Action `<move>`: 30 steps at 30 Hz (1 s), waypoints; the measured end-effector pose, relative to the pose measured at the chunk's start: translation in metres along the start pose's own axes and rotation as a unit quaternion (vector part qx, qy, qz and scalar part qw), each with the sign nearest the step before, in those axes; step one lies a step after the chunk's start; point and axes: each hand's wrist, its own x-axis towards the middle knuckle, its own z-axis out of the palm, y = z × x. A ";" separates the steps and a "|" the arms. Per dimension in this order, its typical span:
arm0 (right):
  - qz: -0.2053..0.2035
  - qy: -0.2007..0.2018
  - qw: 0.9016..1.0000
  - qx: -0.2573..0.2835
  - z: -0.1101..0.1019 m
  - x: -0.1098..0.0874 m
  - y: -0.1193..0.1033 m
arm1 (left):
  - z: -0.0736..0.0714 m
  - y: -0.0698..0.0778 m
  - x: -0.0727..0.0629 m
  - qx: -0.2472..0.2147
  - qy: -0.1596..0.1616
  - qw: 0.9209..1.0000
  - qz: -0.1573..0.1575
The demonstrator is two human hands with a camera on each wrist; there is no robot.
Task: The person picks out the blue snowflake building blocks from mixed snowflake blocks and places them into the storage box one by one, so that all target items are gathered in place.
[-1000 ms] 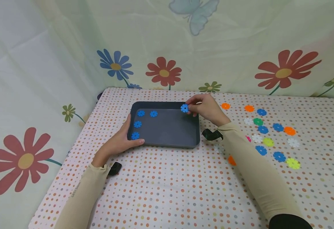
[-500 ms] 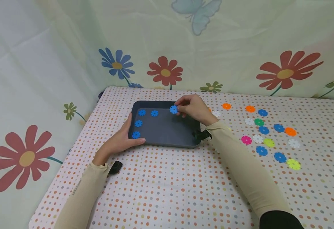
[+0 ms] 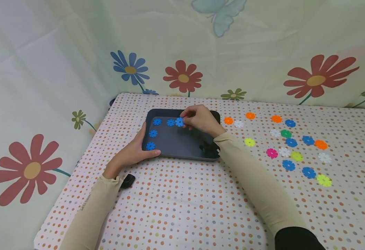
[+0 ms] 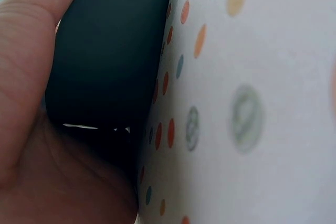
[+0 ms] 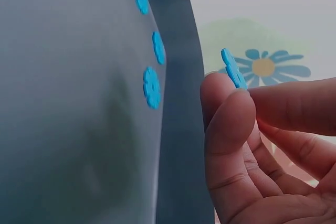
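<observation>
My right hand pinches a blue snowflake disc between thumb and fingers, above the far side of a dark grey tray. Seen from the right wrist, this pinched disc is edge-on at the fingertips. Just left of it lies a blue disc in the tray. Another blue disc sits in the far left corner, with two more down the left side, the middle one and the nearest one. My left hand grips the tray's near left corner, its thumb along the front rim.
Right of the tray, loose snowflake discs are scattered over the dotted tablecloth: several blue ones, orange ones, white ones, yellow ones, a green one and a pink one. A flowered curtain hangs behind.
My right hand has moved left over the tray with the blue disc, from the far right corner to beside the discs on the left. The left hand keeps its grip on the tray.
</observation>
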 end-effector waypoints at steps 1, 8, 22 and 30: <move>-0.003 -0.002 1.000 0.000 0.003 0.001 0.000 | 0.000 0.000 0.000 -0.001 0.000 1.000 -0.001; -0.008 -0.019 1.000 -0.010 0.019 0.009 -0.001 | 0.000 0.000 -0.001 -0.004 -0.002 1.000 -0.002; 0.016 -0.052 0.998 -0.025 0.039 0.021 0.009 | 0.000 -0.001 -0.001 -0.011 -0.004 1.000 -0.001; 0.043 -0.049 0.997 -0.049 0.043 0.025 0.012 | 0.000 -0.002 0.001 -0.015 -0.001 1.000 0.000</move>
